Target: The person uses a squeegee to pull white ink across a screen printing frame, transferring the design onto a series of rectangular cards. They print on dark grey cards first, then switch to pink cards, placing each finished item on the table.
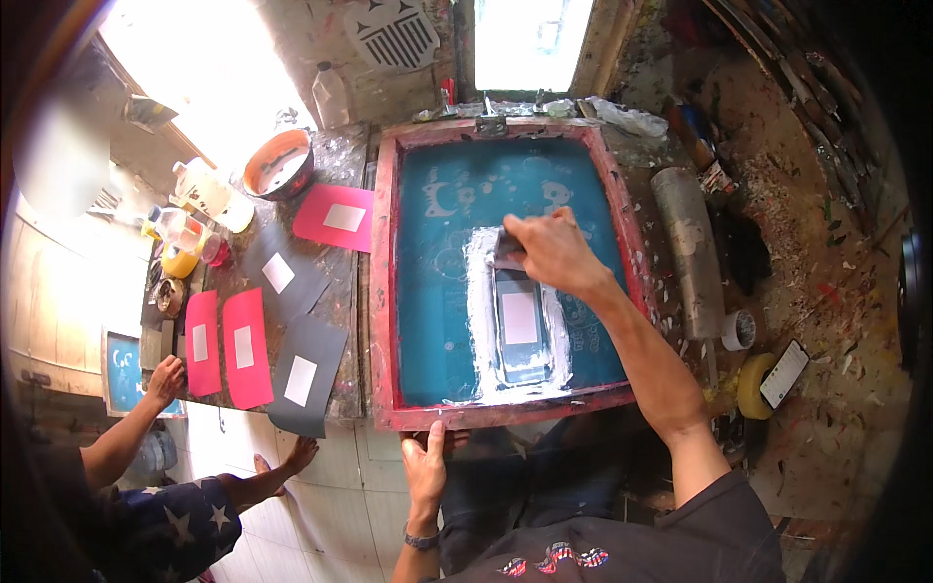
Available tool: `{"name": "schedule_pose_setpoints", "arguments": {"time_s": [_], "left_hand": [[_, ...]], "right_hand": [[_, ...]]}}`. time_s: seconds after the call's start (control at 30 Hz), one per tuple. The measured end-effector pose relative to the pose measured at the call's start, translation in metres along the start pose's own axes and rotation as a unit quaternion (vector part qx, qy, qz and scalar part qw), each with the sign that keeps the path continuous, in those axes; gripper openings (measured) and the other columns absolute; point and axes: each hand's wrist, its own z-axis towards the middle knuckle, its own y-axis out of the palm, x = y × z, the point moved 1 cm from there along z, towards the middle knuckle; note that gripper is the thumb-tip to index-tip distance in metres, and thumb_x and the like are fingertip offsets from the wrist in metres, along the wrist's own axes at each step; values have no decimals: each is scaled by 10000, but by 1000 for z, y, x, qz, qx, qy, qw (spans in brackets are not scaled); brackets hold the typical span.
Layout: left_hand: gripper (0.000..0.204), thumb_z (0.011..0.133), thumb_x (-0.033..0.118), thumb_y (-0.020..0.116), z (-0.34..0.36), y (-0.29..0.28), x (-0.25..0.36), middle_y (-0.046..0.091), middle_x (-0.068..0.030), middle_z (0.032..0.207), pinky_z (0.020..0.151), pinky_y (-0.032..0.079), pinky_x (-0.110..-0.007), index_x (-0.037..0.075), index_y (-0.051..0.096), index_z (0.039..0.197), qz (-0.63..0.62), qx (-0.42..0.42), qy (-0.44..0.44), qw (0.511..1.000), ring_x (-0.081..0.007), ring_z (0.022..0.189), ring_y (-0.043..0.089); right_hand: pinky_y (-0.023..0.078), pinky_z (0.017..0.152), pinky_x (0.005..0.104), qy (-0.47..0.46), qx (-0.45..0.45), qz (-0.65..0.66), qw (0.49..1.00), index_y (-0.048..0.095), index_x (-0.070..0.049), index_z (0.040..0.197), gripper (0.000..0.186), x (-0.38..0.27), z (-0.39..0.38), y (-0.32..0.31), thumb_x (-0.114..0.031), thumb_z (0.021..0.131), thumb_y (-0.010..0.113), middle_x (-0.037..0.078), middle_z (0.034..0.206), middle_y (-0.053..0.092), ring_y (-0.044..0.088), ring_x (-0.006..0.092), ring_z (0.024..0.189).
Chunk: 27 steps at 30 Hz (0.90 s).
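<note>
In front of me lies a screen-printing frame [387, 291] with red-stained wooden sides and a blue mesh [437, 321]. My right hand [554, 251] reaches over the mesh, its fingers closed on a small dark squeegee [506, 249] that they mostly cover. Thick white ink [481, 321] lies in streaks around a rectangular window, through which a pale rectangle [520, 319] shows. At the near edge of the frame, my left hand [425, 471] grips the wood, thumb on top and fingers beneath.
Pink sheets [247, 364] and dark grey sheets [309, 360] with white rectangles lie left. Behind them stand a paint bowl [279, 167] and bottles [209, 194]. Another person's hand [165, 381] is at far left. A cylinder [688, 253], tape roll [753, 386] and phone [784, 374] lie right.
</note>
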Motion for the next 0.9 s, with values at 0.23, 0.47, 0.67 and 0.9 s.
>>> {"name": "schedule_pose_setpoints", "arguments": {"time_s": [0.23, 0.47, 0.67, 0.9], "left_hand": [[425, 1076, 233, 616, -3, -6, -16, 695, -216, 1069, 769, 654, -396, -75, 435, 1305, 37, 58, 3, 998, -282, 855, 761], [504, 1096, 260, 582, -26, 20, 73, 682, -190, 1103, 774, 627, -373, -71, 361, 1406, 13, -7, 151, 988, -255, 843, 736], [662, 985, 307, 750, 46, 62, 102, 525, -304, 1422, 1011, 531, -497, -23, 373, 1417, 289, 22, 461, 839, -383, 1286, 595], [336, 885, 238, 812, 56, 44, -2, 304, -392, 1589, 1227, 259, -604, -14, 613, 986, 484, 49, 327, 810, -568, 1509, 240]], "right_hand": [[352, 1092, 612, -67, -98, -1, 993, 647, -117, 1158, 340, -82, -142, 5, -87, 827, 717, 93, 938, 721, 737, 289, 905], [332, 1022, 577, 1, 244, -58, 968, 652, -120, 1070, 343, -121, -160, -45, -364, 872, 787, 46, 926, 594, 616, 224, 925], [447, 677, 491, -106, 373, -81, 918, 573, -79, 806, 417, -125, -54, -169, -415, 864, 814, 120, 768, 572, 599, 358, 723], [546, 839, 409, -62, 383, -50, 920, 716, 35, 1116, 569, -74, 21, -269, -502, 929, 727, 211, 975, 746, 749, 300, 928]]}}
